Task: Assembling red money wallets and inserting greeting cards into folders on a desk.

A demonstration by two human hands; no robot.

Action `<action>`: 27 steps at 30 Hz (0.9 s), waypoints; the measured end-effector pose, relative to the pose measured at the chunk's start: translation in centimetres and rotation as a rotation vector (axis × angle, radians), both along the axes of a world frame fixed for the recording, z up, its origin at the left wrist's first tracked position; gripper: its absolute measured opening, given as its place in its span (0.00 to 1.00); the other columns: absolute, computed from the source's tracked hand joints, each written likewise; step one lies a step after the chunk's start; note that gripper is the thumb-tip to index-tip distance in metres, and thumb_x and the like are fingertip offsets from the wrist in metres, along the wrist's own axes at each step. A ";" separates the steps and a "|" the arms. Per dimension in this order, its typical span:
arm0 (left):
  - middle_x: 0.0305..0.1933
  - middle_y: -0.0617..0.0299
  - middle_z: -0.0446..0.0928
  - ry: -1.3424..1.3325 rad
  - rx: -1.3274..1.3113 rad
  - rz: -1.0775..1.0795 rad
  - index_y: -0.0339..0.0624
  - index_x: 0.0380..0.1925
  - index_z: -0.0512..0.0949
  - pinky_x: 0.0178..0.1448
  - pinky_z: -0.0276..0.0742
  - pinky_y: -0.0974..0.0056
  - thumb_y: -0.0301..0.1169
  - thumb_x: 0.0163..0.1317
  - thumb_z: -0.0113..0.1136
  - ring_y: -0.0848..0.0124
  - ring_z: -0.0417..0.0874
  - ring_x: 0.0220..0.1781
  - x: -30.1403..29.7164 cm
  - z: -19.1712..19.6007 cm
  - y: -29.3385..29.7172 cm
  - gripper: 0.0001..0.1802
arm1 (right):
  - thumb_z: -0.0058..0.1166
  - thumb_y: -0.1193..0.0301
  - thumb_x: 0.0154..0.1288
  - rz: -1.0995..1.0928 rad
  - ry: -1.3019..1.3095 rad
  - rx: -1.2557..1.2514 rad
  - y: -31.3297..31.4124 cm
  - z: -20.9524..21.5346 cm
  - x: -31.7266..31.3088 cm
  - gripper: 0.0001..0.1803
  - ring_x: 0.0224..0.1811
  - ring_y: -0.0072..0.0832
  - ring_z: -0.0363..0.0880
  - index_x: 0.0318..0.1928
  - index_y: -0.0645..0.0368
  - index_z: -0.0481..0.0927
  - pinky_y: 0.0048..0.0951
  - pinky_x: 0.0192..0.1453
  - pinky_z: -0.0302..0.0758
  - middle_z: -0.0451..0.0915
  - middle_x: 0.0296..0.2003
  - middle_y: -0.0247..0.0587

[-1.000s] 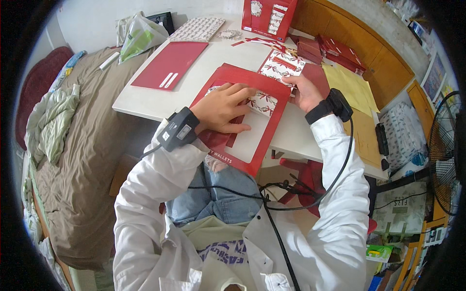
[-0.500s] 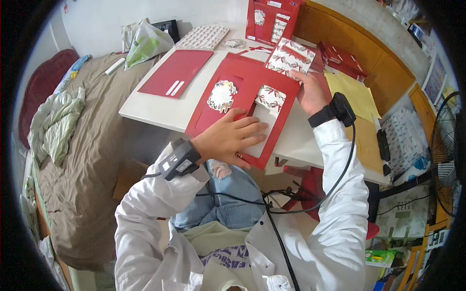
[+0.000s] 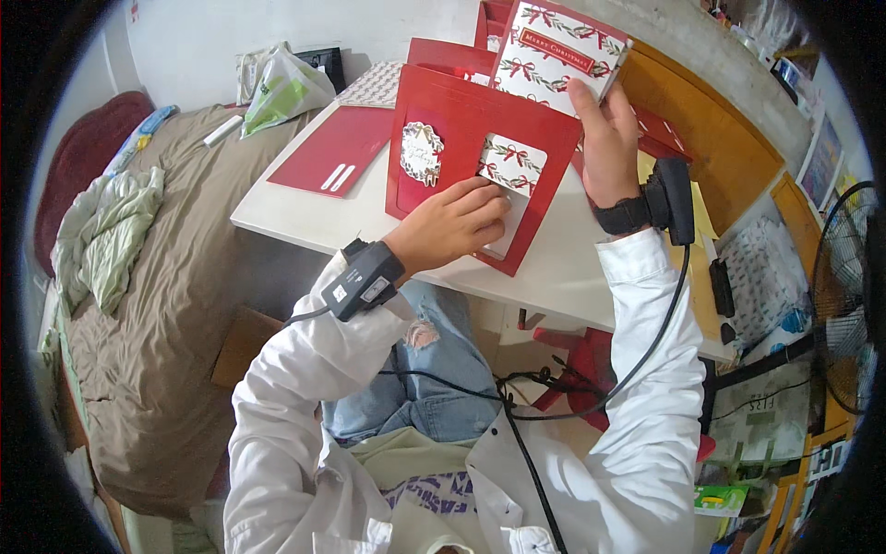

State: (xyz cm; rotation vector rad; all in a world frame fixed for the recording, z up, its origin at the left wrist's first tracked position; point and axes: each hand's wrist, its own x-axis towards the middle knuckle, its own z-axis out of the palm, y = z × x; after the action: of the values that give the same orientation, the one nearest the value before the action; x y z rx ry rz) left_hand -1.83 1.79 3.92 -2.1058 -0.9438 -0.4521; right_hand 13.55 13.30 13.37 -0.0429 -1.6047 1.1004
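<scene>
My left hand [image 3: 461, 220] is closed at the lower part of the right window of a red card folder [image 3: 460, 103], its fingertips hidden in the opening. The folder is raised and tilted, with a round wreath cutout [image 3: 422, 153] on its left side. A white card patterned with garlands and red bows [image 3: 509, 164] shows through the right window. My right hand [image 3: 611, 138] grips a similar patterned greeting card [image 3: 554, 55] with a red label, thumb on its front and fingers behind. That card stands upright just above the folder's upper right corner.
A flat red sheet [image 3: 334, 152] with two pale slots lies on the white table [image 3: 277, 210], left of the folder. Behind it is a patterned sheet [image 3: 371, 85]. Red packs [image 3: 660, 137] and yellow paper [image 3: 694, 198] lie at the right. A bed [image 3: 175, 277] stands left.
Both hands have moved upward. The folder now stands more upright. My left hand's spread fingers have closed at the window, and the greeting card has been lifted higher by my right hand.
</scene>
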 end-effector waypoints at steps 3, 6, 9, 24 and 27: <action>0.47 0.62 0.69 0.050 0.052 0.053 0.46 0.30 0.72 0.64 0.62 0.55 0.32 0.49 0.56 0.63 0.69 0.55 -0.6 -0.4 -0.2 0.07 | 0.52 0.72 0.63 0.026 0.022 0.029 -0.7 0.0 0.1 0.15 0.46 0.21 0.73 0.49 0.61 0.70 0.25 0.52 0.68 0.76 0.44 0.36; 0.48 0.60 0.69 -0.069 0.117 0.006 0.46 0.35 0.73 0.64 0.61 0.53 0.37 0.49 0.62 0.61 0.67 0.56 -1.6 -0.6 -1.3 0.14 | 0.52 0.76 0.60 0.007 -0.051 0.105 -0.8 0.1 0.5 0.16 0.46 0.22 0.73 0.49 0.61 0.69 0.25 0.53 0.69 0.76 0.44 0.37; 0.57 0.49 0.60 -0.474 0.231 0.128 0.46 0.54 0.66 0.65 0.58 0.50 0.50 0.44 0.69 0.52 0.60 0.62 -2.9 -0.4 -1.6 0.39 | 0.52 0.75 0.60 0.043 -0.072 0.131 -0.9 0.5 0.8 0.16 0.44 0.21 0.74 0.49 0.60 0.69 0.25 0.52 0.70 0.77 0.43 0.36; 0.65 0.45 0.54 -0.703 0.242 0.119 0.40 0.62 0.57 0.65 0.54 0.50 0.50 0.51 0.63 0.47 0.55 0.67 -1.6 5.5 -0.6 0.44 | 0.57 0.61 0.61 -0.288 -0.125 0.236 -1.9 1.9 0.9 0.17 0.39 0.22 0.77 0.43 0.61 0.73 0.23 0.43 0.72 0.79 0.37 0.38; 0.66 0.43 0.50 -0.775 0.252 0.173 0.40 0.62 0.57 0.65 0.55 0.50 0.51 0.50 0.65 0.45 0.54 0.67 -1.8 4.7 -0.6 0.45 | 0.57 0.66 0.60 -0.232 -0.032 0.190 -2.3 2.3 0.6 0.23 0.43 0.26 0.77 0.52 0.62 0.67 0.25 0.46 0.73 0.78 0.41 0.41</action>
State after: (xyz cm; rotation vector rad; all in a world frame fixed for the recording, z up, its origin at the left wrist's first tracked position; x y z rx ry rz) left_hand -3.68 1.21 8.66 -1.5986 -1.3902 -1.2730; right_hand 14.20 10.98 15.66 -0.1183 -1.6797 0.7695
